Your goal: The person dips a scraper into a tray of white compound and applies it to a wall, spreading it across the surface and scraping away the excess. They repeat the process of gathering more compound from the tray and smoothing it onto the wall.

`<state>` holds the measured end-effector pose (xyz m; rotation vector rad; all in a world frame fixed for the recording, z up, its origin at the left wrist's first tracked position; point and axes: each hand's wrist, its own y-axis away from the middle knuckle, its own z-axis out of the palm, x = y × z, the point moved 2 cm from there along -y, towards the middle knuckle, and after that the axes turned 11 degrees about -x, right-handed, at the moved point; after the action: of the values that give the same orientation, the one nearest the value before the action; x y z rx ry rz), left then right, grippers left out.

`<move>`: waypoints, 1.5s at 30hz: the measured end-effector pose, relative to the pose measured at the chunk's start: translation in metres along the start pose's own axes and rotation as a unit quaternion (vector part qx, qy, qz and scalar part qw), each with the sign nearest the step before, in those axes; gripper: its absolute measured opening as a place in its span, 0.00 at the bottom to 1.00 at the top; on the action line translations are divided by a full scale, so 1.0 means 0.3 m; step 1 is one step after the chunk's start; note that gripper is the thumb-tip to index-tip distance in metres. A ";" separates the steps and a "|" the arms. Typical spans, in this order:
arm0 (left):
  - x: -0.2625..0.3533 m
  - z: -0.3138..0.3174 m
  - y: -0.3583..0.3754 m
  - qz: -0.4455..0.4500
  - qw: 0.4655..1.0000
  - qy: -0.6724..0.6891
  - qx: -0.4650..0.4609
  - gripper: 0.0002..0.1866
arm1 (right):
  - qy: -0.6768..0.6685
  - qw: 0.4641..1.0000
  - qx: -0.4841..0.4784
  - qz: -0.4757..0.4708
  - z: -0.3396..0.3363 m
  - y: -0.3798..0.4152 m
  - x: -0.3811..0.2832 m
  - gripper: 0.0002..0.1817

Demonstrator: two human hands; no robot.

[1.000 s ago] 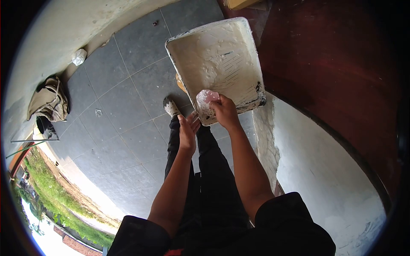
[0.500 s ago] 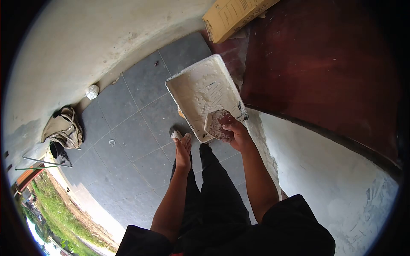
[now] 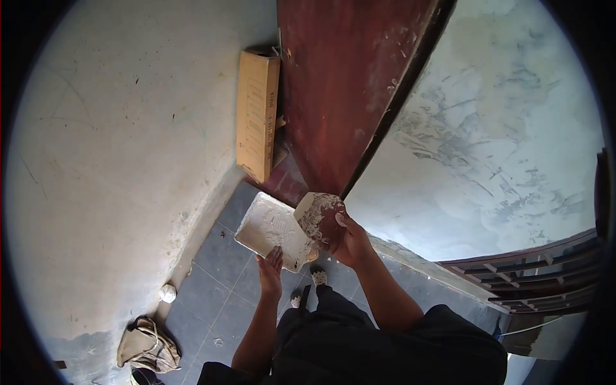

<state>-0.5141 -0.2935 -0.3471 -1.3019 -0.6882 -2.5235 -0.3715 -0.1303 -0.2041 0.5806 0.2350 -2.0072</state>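
My right hand (image 3: pixel 351 245) grips a brown, broad-bladed scraper (image 3: pixel 326 226) smeared with white paste, its thumb on the face. The pale end of the scraper overlaps the right side of a shallow tray (image 3: pixel 268 224) coated with white paste. At the near edge of that tray is my left hand (image 3: pixel 271 268), palm down, fingers stretched out and overlapping the rim; whether they press on it cannot be told.
A tall cardboard box (image 3: pixel 258 115) stands in the corner beside a dark red panel (image 3: pixel 346 83). Patchy wall (image 3: pixel 475 141) fills the right, with dark slats below. A cloth bag (image 3: pixel 149 346) and a white bundle (image 3: pixel 168 293) lie by the left wall.
The view has swung up toward the walls and box. My left hand has come to the tray's near edge. The scraper has come up from low in the tray to its right side.
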 end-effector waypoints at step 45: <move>0.109 2.226 0.024 0.783 0.495 -0.307 -0.219 0.34 | 0.760 0.012 0.373 -0.531 -0.032 1.250 -1.268 0.21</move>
<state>-0.0568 0.0342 0.0142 -1.6286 0.9088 -0.6000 0.1066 -0.0144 0.0043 -1.7798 -0.4565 0.2966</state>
